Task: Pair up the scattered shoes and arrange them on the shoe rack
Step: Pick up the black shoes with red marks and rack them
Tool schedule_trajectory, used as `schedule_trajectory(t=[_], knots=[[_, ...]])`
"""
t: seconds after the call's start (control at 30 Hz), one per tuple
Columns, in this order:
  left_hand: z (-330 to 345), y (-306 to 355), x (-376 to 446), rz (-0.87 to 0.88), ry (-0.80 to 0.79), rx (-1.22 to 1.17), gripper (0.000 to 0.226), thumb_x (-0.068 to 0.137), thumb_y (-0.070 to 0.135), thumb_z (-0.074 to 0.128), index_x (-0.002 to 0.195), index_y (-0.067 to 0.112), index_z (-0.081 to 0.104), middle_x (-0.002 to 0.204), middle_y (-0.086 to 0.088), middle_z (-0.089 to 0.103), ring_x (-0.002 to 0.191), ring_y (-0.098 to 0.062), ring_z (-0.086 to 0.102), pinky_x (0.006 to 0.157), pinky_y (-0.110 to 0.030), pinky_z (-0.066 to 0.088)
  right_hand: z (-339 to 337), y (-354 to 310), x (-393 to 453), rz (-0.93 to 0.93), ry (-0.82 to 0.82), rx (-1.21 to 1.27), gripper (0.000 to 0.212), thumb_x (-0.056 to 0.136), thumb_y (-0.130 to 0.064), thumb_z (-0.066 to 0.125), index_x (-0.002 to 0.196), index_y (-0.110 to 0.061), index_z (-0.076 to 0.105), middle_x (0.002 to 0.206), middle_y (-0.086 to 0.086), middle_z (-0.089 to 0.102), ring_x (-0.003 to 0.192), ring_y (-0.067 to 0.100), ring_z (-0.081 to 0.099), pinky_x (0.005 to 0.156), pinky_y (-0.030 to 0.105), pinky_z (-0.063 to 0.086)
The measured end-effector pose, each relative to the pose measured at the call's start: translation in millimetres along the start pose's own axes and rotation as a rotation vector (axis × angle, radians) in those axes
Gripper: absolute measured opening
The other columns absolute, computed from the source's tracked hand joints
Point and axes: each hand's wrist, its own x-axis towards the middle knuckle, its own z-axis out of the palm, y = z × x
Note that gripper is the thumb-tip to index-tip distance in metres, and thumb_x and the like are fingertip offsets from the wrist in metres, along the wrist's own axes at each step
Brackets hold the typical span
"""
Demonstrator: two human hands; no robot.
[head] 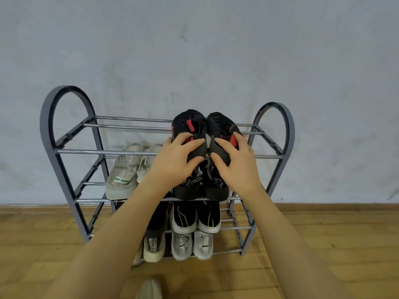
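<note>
A grey metal shoe rack (64, 151) stands against the wall. On its top tier lie two black shoes with red accents, side by side, toes toward the wall. My left hand (179, 154) grips the heel of the left black shoe (187, 121). My right hand (235, 156) grips the heel of the right black shoe (220, 124). A pale grey pair (123, 175) sits on the second tier at left, and a black patterned pair (200, 186) at right. Lower tiers hold a black pair with white soles (196, 219) and a white pair (192, 247).
A single black-and-white shoe (154, 244) stands at the left of the lower tiers, partly behind my left forearm. A light shoe (149, 290) lies on the wooden floor (43, 255) at the bottom edge. The pale wall (194, 50) rises right behind the rack.
</note>
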Motion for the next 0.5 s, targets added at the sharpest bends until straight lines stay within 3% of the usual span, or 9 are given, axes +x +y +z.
schedule_trajectory(t=[0.2,0.5], knots=[[7.1,-1.9,13.8,0.001,0.123,-0.037,0.041,0.088,0.025,0.061,0.128,0.022,0.055,0.131,-0.006,0.049,0.116,-0.036,0.043,0.095,-0.047,0.042,9.0,5.9,17.9,-0.05,0.012,0.005,0.036,0.09,-0.038,0.055,0.125,-0.03,0.056,0.149,0.007,0.031,0.132,0.034,0.029,0.106,0.047,0.027],[22.7,-7.2,18.6,0.023,0.12,0.006,0.039,0.085,0.025,0.064,0.123,0.018,0.058,0.126,-0.009,0.052,0.113,-0.039,0.045,0.089,-0.05,0.046,11.5,22.7,31.7,-0.04,-0.039,0.018,0.037,0.092,-0.041,0.049,0.129,-0.035,0.051,0.152,0.002,0.024,0.136,0.03,0.024,0.105,0.05,0.035]])
